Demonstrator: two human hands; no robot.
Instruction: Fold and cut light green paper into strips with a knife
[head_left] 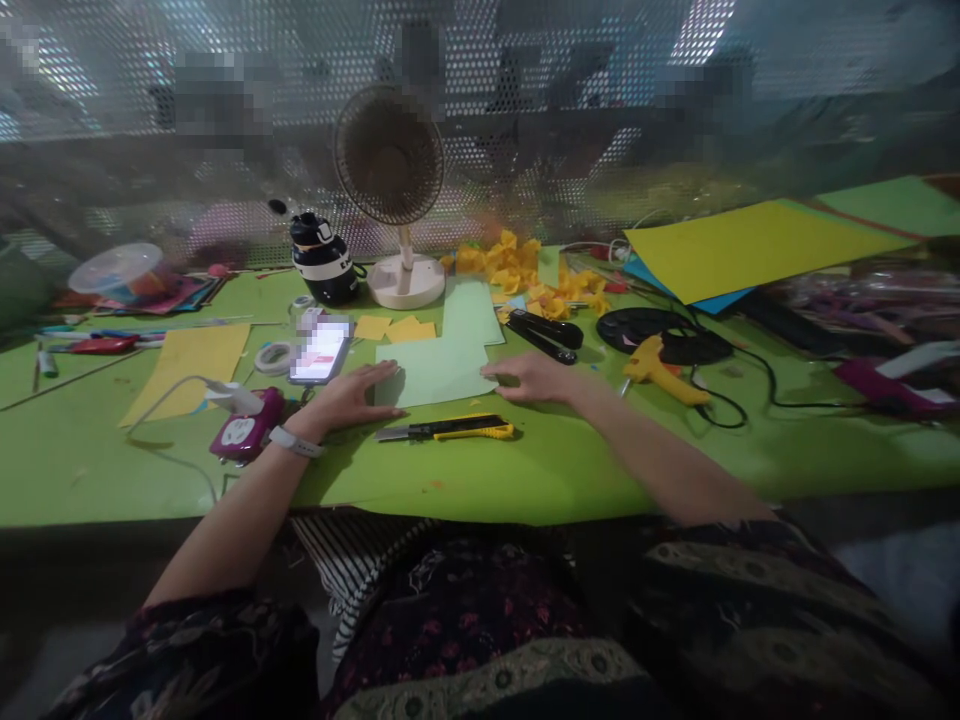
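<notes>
A pale green paper sheet (pixel 439 370) is laid flat on the green-covered desk (pixel 570 465), directly between the two hands. Its left edge is touched by the left hand (pixel 352 398), whose thumb and fingers are spread apart. The right edge is met by the fingertips of the right hand (pixel 536 379), which are curled close together; whether the paper is pinched there cannot be told.

Just below the sheet, nearer the person, a yellow-and-black utility knife (pixel 450 428) is set crosswise, its blade pointed to the left. The sheet's upper side is met by another pale green sheet (pixel 466 300), beside which small yellow paper pieces (pixel 405 329) are scattered. A black stapler (pixel 544 333) is placed beyond the right hand, and a yellow glue gun (pixel 661 372) is seen farther right. Near the left hand, a lit smartphone (pixel 322 350) is positioned beside a roll of tape (pixel 274 357). Yellow paper flowers (pixel 510 262) are heaped toward the back, to the right of a standing fan (pixel 390 155).
</notes>
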